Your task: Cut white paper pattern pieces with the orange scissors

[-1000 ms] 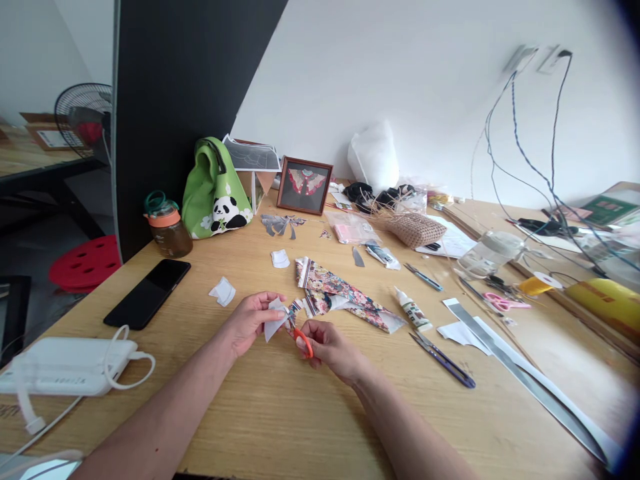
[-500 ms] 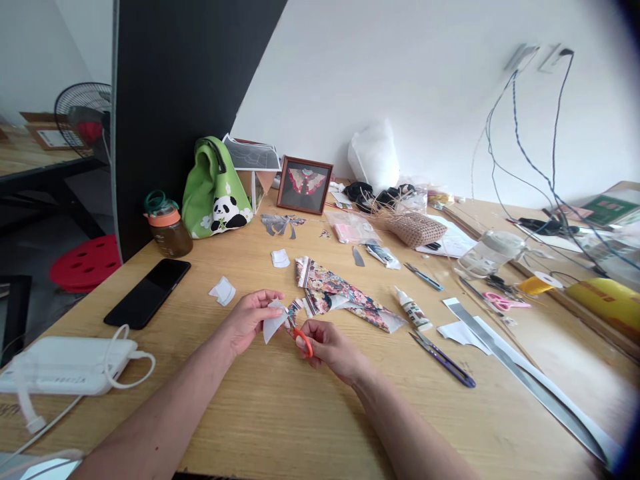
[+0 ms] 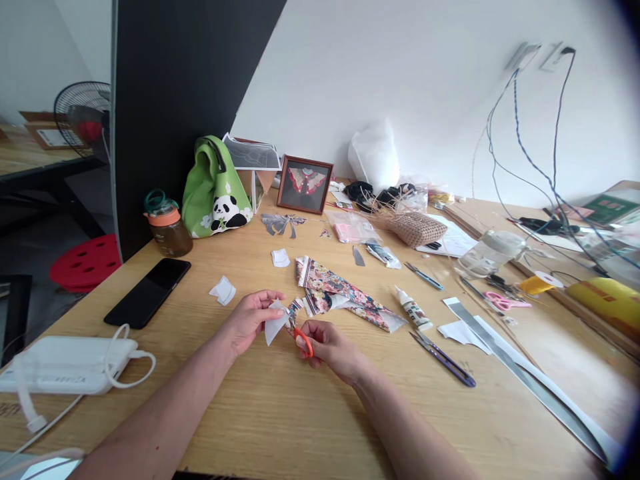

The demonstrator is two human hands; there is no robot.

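My left hand (image 3: pixel 253 321) pinches a small piece of fabric (image 3: pixel 275 325), whose pale backing faces me and whose patterned side shows at its right edge. Orange-handled scissors (image 3: pixel 304 341) are gripped in my right hand (image 3: pixel 325 347), their blades reaching up and left to that piece's edge. Just beyond both hands lies a folded strip of floral fabric (image 3: pixel 350 293) with a striped end. Two small white cut pieces rest on the tabletop: one piece (image 3: pixel 223 291) left of my left hand, another piece (image 3: pixel 281 258) farther back.
A glue bottle (image 3: pixel 414 310) and dark thread snips (image 3: pixel 443 360) lie to the right, near a long grey strip (image 3: pixel 530 380). At left are a black phone (image 3: pixel 149 293), a white power bank (image 3: pixel 70 365) and a drink bottle (image 3: pixel 170 230). A framed picture (image 3: pixel 305 185) stands behind.
The pale piece in my left hand has tilted slightly, its lower tip shifting a little to the right. Both hands stay almost in place.
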